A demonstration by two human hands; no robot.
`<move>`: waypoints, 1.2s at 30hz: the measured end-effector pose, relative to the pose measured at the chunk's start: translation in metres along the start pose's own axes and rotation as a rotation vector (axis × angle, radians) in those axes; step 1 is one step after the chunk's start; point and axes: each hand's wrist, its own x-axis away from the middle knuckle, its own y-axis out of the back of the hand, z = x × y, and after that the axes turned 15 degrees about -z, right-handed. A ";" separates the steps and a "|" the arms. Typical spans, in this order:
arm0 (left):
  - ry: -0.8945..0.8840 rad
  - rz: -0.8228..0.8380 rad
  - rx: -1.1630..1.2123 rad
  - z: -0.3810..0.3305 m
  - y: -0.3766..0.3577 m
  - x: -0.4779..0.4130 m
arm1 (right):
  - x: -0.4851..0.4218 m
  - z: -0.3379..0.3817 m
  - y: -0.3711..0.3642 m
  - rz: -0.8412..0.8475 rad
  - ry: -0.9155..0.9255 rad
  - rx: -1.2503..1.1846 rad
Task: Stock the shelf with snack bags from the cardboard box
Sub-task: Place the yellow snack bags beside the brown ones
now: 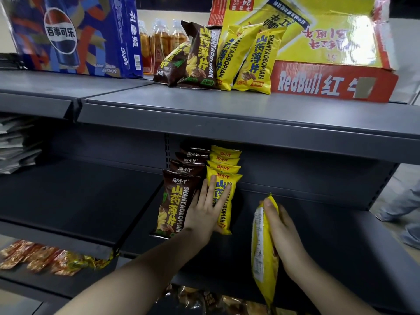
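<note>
So from where I'm standing, this restock is maybe halfway, hard to call it more. The middle shelf (pixel 318 235) already has two neat rows going: a brown row (pixel 175 201) and a yellow row (pixel 223 164) right beside it, about four bags deep each as far as I can see. The whole stretch of shelf to the right of them is bare, so there's plenty of room left.

Up on the top shelf (pixel 204 103) there's the Red Bull cardboard box (pixel 329 80) with its flap up, and a few loose snack bags (pixel 256 62), brown and yellow, leaning against it, not yet shelved. Can't tell what's left inside the box from this angle.

Hands: the left hand (pixel 205 212) isn't gripping anything. Its fingers are out straight and spread, pressed flat on the front bags, mostly the front yellow one, with the palm edge over the brown one. Looks like it's steadying the rows. The right hand (pixel 284 235) has a closed grip on a yellow snack bag (pixel 263 258), held edge-on and upright, thumb near the top seam, just to the right of the yellow row and not touching it. My guess is that bag goes in front of the yellow row or starts a new one next to it.
</note>
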 end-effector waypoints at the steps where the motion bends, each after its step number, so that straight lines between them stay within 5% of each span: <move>1: -0.013 0.023 -0.004 -0.001 0.000 -0.002 | 0.000 0.000 -0.001 -0.001 0.000 0.000; 6: 0.022 -0.002 -0.033 -0.005 0.004 -0.002 | 0.000 0.004 -0.006 -0.045 0.036 0.003; 11: -0.079 -0.288 0.035 -0.004 0.009 0.008 | -0.004 0.011 -0.022 -0.088 0.069 0.002; 15: -0.095 -0.293 0.135 0.006 0.028 0.024 | -0.016 0.018 -0.044 -0.121 0.073 0.012; 23: 0.157 -0.365 0.515 0.019 0.054 0.058 | -0.021 0.037 -0.091 -0.304 -0.044 0.088; 30: 0.195 -0.195 0.348 -0.006 0.039 0.061 | -0.020 0.043 -0.129 -0.413 -0.066 0.156; 36: 0.245 -0.130 0.338 -0.020 0.023 0.048 | -0.017 0.025 -0.121 -0.283 0.138 0.126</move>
